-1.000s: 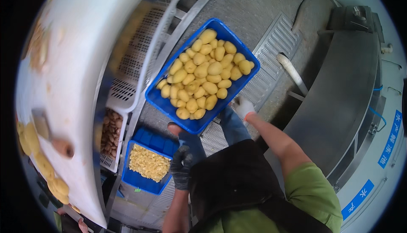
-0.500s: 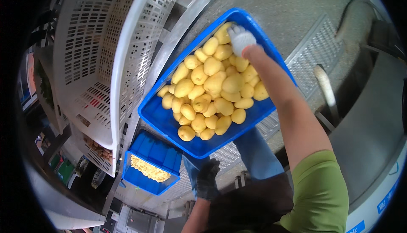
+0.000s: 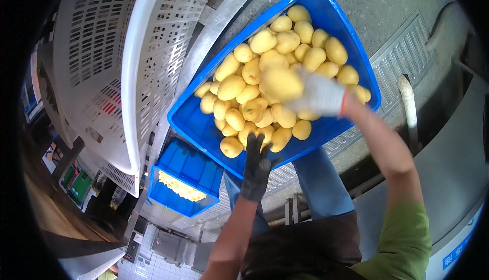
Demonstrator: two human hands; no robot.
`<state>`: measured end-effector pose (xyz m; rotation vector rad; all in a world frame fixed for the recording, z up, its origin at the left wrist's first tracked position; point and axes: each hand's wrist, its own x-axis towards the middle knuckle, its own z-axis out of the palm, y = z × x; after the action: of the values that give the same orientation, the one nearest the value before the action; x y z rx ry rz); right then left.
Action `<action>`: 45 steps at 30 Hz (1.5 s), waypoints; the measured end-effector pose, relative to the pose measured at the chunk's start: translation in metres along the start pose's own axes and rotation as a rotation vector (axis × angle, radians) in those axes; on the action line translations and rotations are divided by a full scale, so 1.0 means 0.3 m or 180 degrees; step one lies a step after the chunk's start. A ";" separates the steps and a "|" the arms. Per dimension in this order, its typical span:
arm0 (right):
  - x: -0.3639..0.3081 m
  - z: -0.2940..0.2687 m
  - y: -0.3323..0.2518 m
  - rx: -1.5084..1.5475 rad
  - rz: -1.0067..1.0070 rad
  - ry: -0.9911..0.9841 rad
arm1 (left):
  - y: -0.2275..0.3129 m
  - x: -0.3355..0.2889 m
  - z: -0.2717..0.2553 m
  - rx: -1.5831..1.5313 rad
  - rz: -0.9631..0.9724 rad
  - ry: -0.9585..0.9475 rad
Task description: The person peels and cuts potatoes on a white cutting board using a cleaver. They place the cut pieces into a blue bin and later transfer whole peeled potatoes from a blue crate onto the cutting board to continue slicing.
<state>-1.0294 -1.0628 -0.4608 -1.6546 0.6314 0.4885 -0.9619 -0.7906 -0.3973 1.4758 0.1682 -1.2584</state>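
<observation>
A large blue bin (image 3: pixel 369 71) in front of me holds a heap of peeled yellow potatoes (image 3: pixel 232 87). Over the middle of the heap, my right hand (image 3: pixel 322 94), in a white glove with an orange cuff, grips a big potato (image 3: pixel 283 83); both are smeared by motion. My left hand (image 3: pixel 256 167), in a dark glove, reaches over the bin's near rim with its fingers spread. Its fingertips are at the nearest potatoes, and I cannot tell whether they touch them. Nothing shows in its grip.
A tall white perforated crate (image 3: pixel 133 76) stands at my left. Below it sits a smaller blue bin (image 3: pixel 187 198) with pale yellow pieces inside. To the right are a metal floor grate (image 3: pixel 402 50), a white pipe (image 3: pixel 407 101) and a large grey metal vessel (image 3: pixel 438 178).
My right hand has come from the bin's far end back to its middle with a potato. My left hand has risen from beside my leg to the near potatoes, fingers spreading.
</observation>
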 end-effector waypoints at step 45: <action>-0.266 0.693 -2.012 -0.2334 -0.3127 0.2587 | 1.314 -0.966 -1.348 0.3286 0.3426 0.3638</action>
<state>-0.6934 -0.7785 0.0085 -2.6066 0.1008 -0.8066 -0.5726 -0.4669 -0.0144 2.4705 -0.5630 0.5960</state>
